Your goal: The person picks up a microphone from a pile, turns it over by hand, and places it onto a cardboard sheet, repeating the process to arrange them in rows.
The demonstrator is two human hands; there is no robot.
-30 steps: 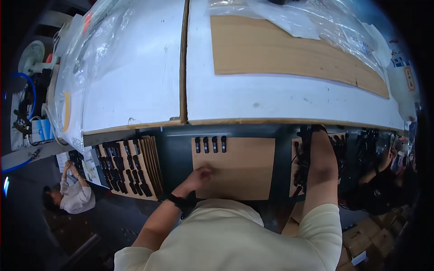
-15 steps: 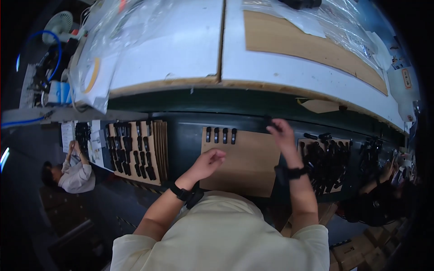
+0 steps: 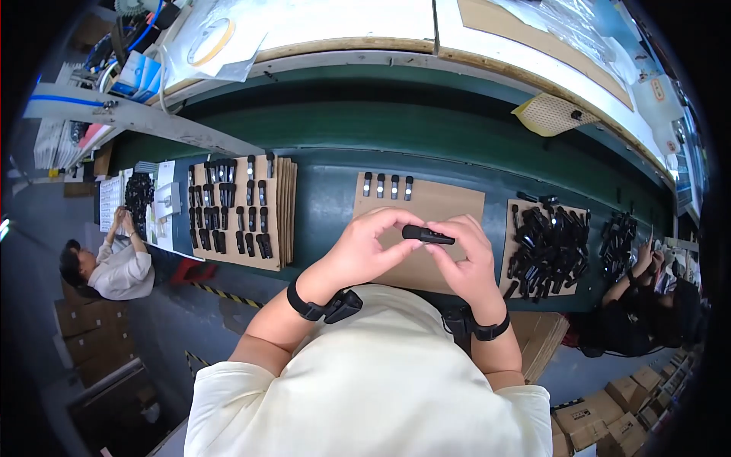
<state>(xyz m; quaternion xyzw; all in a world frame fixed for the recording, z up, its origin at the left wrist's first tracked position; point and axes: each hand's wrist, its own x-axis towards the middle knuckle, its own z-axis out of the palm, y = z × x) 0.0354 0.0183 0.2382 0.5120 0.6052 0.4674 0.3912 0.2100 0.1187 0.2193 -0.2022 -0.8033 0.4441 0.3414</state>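
Between my two hands, over the middle cardboard sheet (image 3: 457, 266), is a small black microphone-like device (image 3: 428, 234) with a rounded head. My left hand (image 3: 369, 245) pinches its head end between thumb and fingers. The thumb and fingers of my right hand (image 3: 468, 255) grip its other end. On the sheet's far edge stand several similar devices (image 3: 381, 186) in a short row. To the right, a heap of black devices (image 3: 548, 247) covers another cardboard sheet (image 3: 569, 290).
At the left, a stack of cardboard sheets (image 3: 285, 213) carries rows of black devices (image 3: 225, 198). A white shelf (image 3: 343, 19) runs above the green bench (image 3: 327, 167). Co-workers sit at the far left (image 3: 126, 266) and far right (image 3: 647, 320). Cardboard boxes (image 3: 601, 415) lie lower right.
My right hand has come in from the right with a device, meeting my left hand over the middle sheet. Both hands now hold it. My view has tilted, so the bench sits higher.
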